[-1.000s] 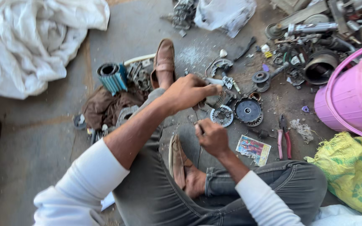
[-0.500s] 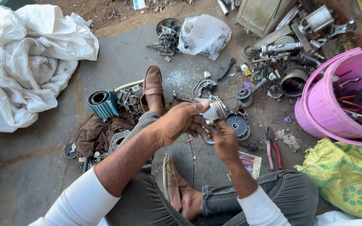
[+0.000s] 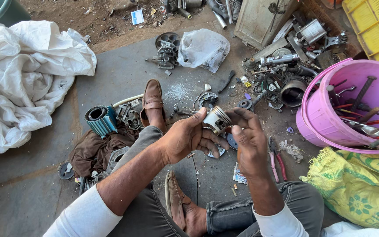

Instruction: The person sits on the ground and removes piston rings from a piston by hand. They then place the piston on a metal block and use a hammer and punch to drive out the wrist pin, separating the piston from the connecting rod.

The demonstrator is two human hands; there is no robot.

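Grey concrete floor [image 3: 123, 70] strewn with workshop clutter. Big crumpled white woven sack [image 3: 23, 74] at far left; round pink plastic tub [image 3: 330, 118] full of long hand tools at right, with a yellow-green printed sack [image 3: 360, 184] just below it and a yellow plastic crate [image 3: 376, 26] above. Translucent white plastic bag [image 3: 202, 46] at top centre, beside a heap of grey metal engine parts [image 3: 286, 57]. Brown rag [image 3: 95, 149] and a finned blue-grey metal cylinder [image 3: 101, 119] left of a brown leather shoe [image 3: 153, 103] on the outstretched leg. Red-handled pliers [image 3: 276, 160] flat on the floor, just right of the right wrist. Left hand [image 3: 185, 138] and right hand [image 3: 248, 140] raised together over the lap, both closed around a small silver metal piston [image 3: 217, 120]: left fingers wrapped under and behind it, thumb along its top; right fingertips pinching its ringed crown end from the right. Piston between the two hands, touching both, well clear of the floor. Long axis tilted, running from lower left to upper right, crown toward the right hand, skirt with its round pin hole toward the left palm. Neither hand clearly nearer; left bearing most of the grip, right only at the rim.
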